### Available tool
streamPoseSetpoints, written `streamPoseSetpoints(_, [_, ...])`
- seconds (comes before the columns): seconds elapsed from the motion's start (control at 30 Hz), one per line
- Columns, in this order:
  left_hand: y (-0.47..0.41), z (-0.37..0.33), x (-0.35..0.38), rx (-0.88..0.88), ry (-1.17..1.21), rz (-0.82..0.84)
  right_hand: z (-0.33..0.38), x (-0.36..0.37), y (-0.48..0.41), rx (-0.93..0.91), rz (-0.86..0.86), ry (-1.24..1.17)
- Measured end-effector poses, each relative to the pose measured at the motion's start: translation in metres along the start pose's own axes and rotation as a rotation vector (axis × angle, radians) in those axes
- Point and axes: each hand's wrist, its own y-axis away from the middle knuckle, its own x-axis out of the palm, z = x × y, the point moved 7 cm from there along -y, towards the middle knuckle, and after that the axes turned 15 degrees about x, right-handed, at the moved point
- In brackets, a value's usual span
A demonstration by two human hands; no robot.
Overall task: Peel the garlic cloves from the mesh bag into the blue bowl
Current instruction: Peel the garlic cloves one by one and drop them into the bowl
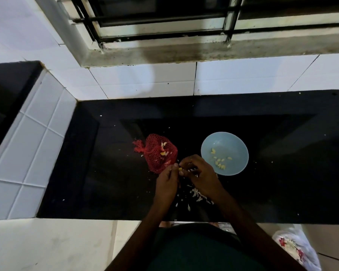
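At a black kitchen counter (106, 182), a person's left hand (166, 182) and right hand (201, 174) pinch a yellow clove (180, 169) between curled fingertips, above scattered white skins (196, 194). Just beyond lie the red mesh bag (158, 153), left, and the blue bowl (226, 140), right, holding peeled cloves (220, 165). White tiles (145, 81) and a barred window (164, 18) stand behind.

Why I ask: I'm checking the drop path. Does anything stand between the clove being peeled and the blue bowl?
Nothing visible does. The left hand and right hand pinch the clove just left of the blue bowl, whose top is open. Only the right hand itself lies toward the bowl.
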Motion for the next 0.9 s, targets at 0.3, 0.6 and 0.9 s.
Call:
streamPoseSetpoints(0.3, [0.002,-0.005,0.009,0.061,-0.148,0.152,0.004,-0.007,0.001,-0.020,0.095,0.083])
streamPoseSetpoints(0.6, [0.011,-0.009,0.023,-0.142,0.142,0.096,0.017,-0.011,0.006,-0.114,0.013,0.133])
streamPoseSetpoints(0.9, [0.004,-0.019,0.015,0.026,-0.131,0.058,0.014,-0.016,0.006,-0.061,-0.020,0.126])
